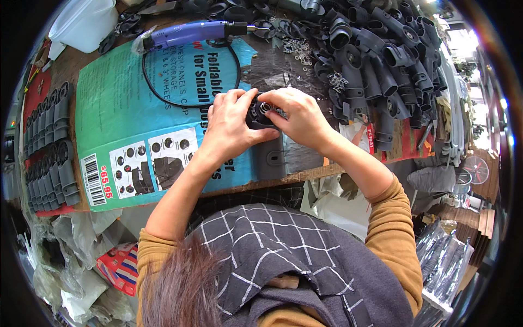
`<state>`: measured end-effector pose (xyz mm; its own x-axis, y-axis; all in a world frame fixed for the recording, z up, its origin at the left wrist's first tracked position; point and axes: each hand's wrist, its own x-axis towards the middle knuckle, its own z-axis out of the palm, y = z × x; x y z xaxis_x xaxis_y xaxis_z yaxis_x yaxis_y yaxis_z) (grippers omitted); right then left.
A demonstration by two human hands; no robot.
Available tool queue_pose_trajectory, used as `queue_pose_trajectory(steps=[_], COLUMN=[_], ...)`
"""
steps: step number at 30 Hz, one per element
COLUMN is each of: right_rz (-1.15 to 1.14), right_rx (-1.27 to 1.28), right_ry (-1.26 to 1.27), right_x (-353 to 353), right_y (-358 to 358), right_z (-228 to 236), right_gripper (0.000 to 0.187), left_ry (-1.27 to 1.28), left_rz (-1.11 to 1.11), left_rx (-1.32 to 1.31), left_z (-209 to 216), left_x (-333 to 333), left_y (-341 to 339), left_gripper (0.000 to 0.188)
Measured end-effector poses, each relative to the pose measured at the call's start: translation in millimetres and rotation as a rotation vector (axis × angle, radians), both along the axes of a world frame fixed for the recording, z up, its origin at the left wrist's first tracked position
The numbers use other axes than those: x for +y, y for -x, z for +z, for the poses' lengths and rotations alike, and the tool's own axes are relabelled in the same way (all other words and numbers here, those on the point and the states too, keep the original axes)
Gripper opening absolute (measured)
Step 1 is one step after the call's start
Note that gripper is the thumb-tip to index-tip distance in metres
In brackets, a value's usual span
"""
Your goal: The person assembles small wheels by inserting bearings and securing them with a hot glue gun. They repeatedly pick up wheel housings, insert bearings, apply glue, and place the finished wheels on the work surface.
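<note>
A dark grey plastic tube fitting [268, 158] lies on the bench in front of me, its round end between my hands. My left hand [231, 122] is closed on that round end, fingers on the far side and thumb along the near side. My right hand [299, 115] bends over the same end from the right, its fingertips pinched together. Small shiny metal springs [265, 108] show at those fingertips. The inside of the round end is mostly hidden by my fingers.
A purple electric screwdriver [188, 35] with a black cord lies beyond my hands on a flattened printed carton [114, 125]. Loose fittings [376, 65] heap up at the right, beside scattered small metal parts [297, 52]. Fittings stand in rows [49, 169] at left. A white tub [84, 24] sits far left.
</note>
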<state>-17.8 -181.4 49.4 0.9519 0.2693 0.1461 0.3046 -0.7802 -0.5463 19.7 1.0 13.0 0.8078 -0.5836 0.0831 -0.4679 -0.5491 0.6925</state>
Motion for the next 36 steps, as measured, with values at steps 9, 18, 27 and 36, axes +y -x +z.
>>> queue_pose_trajectory(steps=[9, 18, 27, 36], right_rz=[-0.411, -0.415, -0.663, -0.745], right_rx=[-0.296, -0.544, 0.036, -0.377], right_ry=[0.390, 0.531, 0.588, 0.684], right_x=[-91, -109, -130, -233], right_y=[-12, -97, -225, -181], right_z=[20, 5, 9, 104], right_gripper=[0.026, 0.030, 0.056, 0.055], left_ry=[-0.035, -0.035, 0.095, 0.189], left_rz=[-0.039, -0.035, 0.067, 0.142], left_rx=[0.123, 0.085, 0.083, -0.017], left_z=[15, 18, 25, 30], left_x=[12, 21, 36, 50], left_y=[11, 13, 1, -47], left_gripper=[0.091, 0.097, 0.072, 0.054])
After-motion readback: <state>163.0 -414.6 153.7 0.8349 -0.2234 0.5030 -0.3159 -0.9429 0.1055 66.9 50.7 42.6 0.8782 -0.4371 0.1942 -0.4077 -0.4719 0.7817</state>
